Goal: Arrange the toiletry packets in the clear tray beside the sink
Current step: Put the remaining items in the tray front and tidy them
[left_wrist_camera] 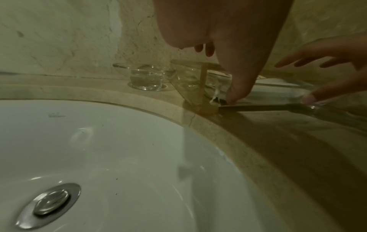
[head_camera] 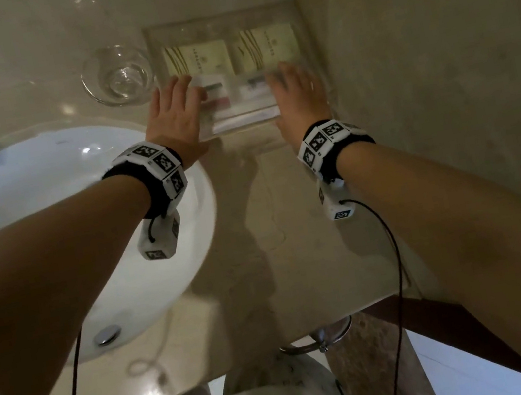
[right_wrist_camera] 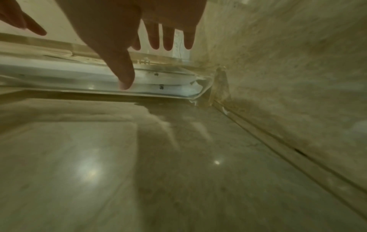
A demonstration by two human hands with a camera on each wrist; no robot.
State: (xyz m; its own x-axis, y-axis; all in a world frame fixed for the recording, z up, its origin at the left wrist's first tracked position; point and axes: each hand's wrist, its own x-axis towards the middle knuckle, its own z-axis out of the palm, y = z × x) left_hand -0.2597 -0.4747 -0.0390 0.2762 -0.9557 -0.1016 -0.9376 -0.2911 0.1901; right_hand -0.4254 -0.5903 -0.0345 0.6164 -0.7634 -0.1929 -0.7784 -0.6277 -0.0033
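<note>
In the upper middle of the head view, the clear tray (head_camera: 295, 10) is seen in the desk (head_camera: 258, 232) corner beside the sink (head_camera: 44, 200). It is flanked by the left hand (head_camera: 173, 115) and right hand (head_camera: 298, 96), fingers straight, gripping nothing. Cream packets (head_camera: 197, 57) lie at its far end; squaring should be done by gentle, even pressure.

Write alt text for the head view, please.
Both hands, left hand and right hand, reach with straight fingers over the near end of a clear plastic tray holding cream toiletry packets, on a beige marble counter between a white sink and a wall.
</note>
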